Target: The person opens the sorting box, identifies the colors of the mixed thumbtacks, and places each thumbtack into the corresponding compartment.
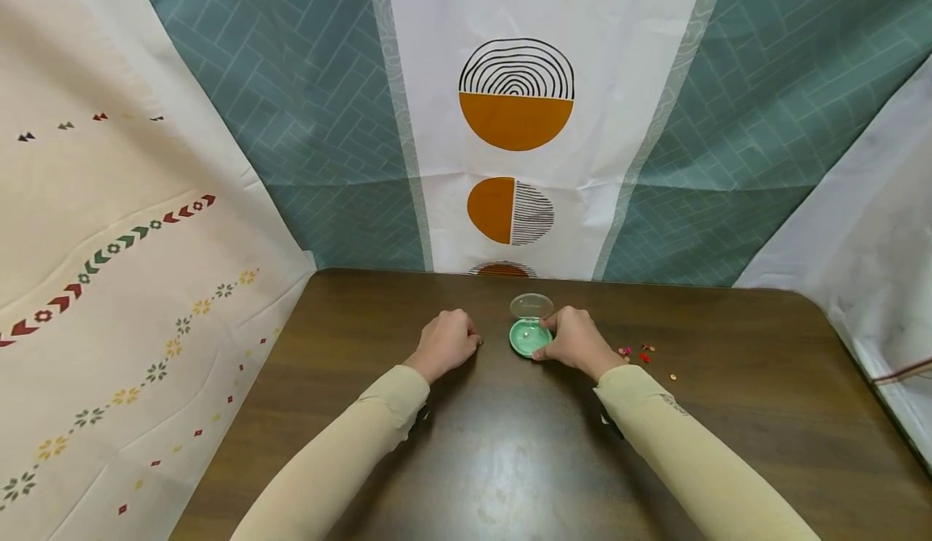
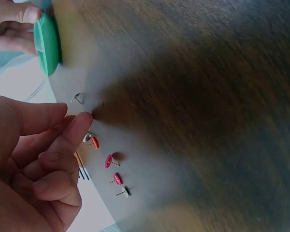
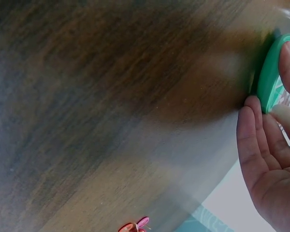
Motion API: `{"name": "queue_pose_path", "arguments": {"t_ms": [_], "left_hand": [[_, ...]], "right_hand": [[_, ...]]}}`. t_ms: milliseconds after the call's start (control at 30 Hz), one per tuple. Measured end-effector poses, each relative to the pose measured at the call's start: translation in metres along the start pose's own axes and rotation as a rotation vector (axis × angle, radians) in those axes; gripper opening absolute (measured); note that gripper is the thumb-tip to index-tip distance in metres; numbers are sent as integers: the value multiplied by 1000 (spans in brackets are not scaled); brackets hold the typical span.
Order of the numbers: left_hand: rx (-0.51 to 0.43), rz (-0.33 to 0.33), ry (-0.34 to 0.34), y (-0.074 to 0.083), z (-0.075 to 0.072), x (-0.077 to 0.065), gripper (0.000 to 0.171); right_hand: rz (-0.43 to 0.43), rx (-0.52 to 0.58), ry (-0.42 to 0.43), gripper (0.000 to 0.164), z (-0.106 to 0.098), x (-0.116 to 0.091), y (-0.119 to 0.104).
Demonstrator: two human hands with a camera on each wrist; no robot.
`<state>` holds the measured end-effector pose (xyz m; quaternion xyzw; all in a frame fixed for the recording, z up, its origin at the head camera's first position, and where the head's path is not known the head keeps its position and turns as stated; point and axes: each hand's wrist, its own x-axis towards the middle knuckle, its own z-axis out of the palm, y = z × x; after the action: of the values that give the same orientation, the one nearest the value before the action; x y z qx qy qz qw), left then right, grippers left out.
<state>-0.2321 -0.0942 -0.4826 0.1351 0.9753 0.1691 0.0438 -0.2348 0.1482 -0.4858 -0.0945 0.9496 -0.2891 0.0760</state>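
A small round green case (image 1: 530, 338) lies on the table, its clear lid (image 1: 531, 306) raised at the back. My right hand (image 1: 578, 340) grips the case's right side, thumb on the near rim. A small light speck shows inside the case. To its left, my left hand (image 1: 446, 343) is low over the table with loosely bent fingers. In the left wrist view the thumb and index tips (image 2: 84, 118) stand slightly apart, close to a silver thumbtack (image 2: 77, 99). Below them are an orange thumbtack (image 2: 95, 142), a pink thumbtack (image 2: 108, 161) and several others.
Right of my right hand lies a group of thumbtacks, including a red one (image 1: 645, 357), with a gold one (image 1: 673, 377) apart from them. A patterned curtain (image 1: 517, 226) hangs behind the brown table (image 1: 495, 460). White patterned cloth (image 1: 146, 306) hangs along the left side.
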Motion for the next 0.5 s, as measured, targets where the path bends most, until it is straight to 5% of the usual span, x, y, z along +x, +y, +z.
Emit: {"name": "queue_pose_path", "arguments": {"t_ms": [500], "left_hand": [[68, -11, 1, 6, 1, 2, 13]], "right_hand": [[3, 0, -14, 65, -1, 0, 0]]}}
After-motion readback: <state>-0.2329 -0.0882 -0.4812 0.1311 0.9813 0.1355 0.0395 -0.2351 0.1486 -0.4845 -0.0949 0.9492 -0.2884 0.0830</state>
